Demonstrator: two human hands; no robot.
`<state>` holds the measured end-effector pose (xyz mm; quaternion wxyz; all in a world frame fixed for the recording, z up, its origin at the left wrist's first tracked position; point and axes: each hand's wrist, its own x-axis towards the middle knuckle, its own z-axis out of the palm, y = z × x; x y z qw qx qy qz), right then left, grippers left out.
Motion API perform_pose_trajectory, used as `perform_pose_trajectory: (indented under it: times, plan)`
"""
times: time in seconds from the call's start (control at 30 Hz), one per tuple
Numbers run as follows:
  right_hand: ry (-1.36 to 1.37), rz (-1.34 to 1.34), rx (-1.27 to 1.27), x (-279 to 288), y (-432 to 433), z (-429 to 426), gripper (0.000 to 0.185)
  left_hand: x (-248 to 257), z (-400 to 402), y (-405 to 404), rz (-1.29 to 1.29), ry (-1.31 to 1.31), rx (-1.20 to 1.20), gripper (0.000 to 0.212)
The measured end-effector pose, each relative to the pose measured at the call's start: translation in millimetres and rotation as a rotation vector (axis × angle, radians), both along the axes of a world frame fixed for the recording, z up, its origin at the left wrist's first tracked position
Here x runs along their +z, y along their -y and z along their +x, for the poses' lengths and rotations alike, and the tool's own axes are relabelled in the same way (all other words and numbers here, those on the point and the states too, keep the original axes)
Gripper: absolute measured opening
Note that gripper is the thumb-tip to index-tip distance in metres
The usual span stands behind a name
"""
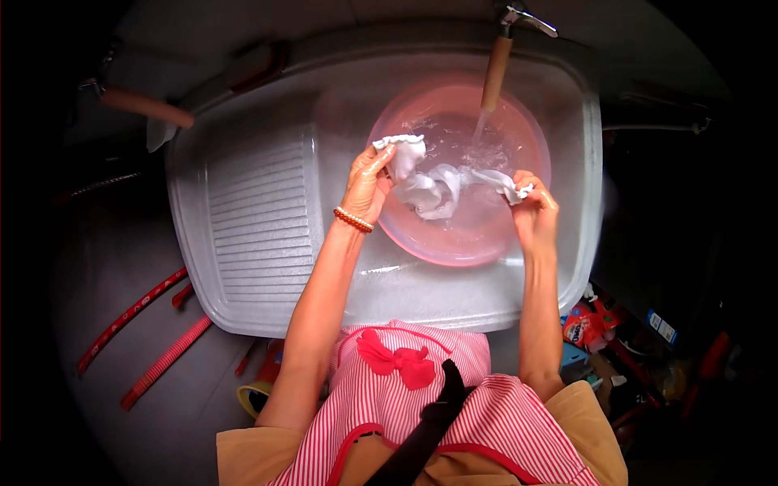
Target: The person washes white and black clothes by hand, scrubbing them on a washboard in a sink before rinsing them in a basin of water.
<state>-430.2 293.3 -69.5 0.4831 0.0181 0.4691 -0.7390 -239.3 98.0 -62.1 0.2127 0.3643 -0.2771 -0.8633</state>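
Note:
A wet white cloth garment (434,188) with ruffled edges is stretched between my hands over a pink round basin (450,246). My left hand (369,182) grips one ruffled end at the basin's left rim. At the right rim, my right hand (533,206) pinches the other gathered end. The garment's middle dips into the water. Water runs into the basin from a tap (497,73) with a tan sleeve on its spout.
The basin stands in a light grey laundry sink with a ribbed washboard (261,219) at left. Another tap (146,108) is beyond the sink's left edge. Red poles (167,358) lie at lower left; a red detergent packet (586,328) and assorted items are at lower right.

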Motion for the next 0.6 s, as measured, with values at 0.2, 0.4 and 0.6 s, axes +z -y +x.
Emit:
perform_pose_trajectory:
  times: [0.2, 0.4, 0.6]
  plan:
    - [-0.112, -0.08, -0.066, 77, 0, -25, 0.011, 38, -3, 18, -0.023, -0.09, 0.136, 0.017]
    - [-0.41, -0.1, -0.042, 135, -10, -41, 0.01, 68, -3, 22, -0.078, -0.113, 0.188, 0.014]
    - [-0.811, 0.245, 0.122, 119, 5, -9, 0.011, 74, 2, 4, -0.309, 0.002, -0.002, 0.013]
